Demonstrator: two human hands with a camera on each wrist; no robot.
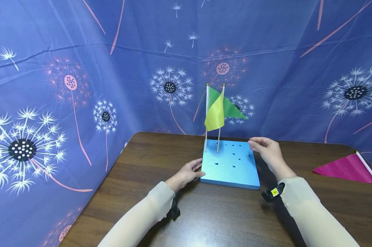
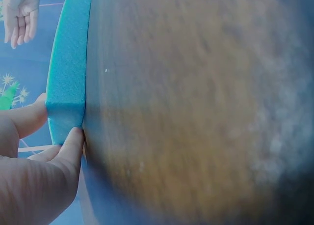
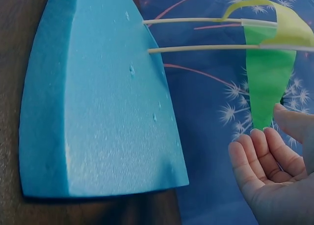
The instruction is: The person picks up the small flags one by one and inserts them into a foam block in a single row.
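A blue board (image 1: 229,175) with several holes lies on the table. Two thin sticks stand upright near its back left, one bearing a yellow-green flag (image 1: 214,115), the other a green flag (image 1: 234,109). At the board's front left corner my left hand (image 1: 187,173) holds the edge, thumb and fingers touching the board (image 2: 68,82) in the left wrist view. My right hand (image 1: 269,152) hovers by the back right corner, nothing in it. Loosely bent fingers (image 3: 267,154) show in the right wrist view, apart from the board (image 3: 113,107).
A magenta flag (image 1: 348,168) on a white-topped stick lies at the right side of the brown table (image 1: 161,147). Behind and to the left hangs a blue cloth (image 1: 127,79) with a dandelion pattern. Dark wrist straps circle both sleeves.
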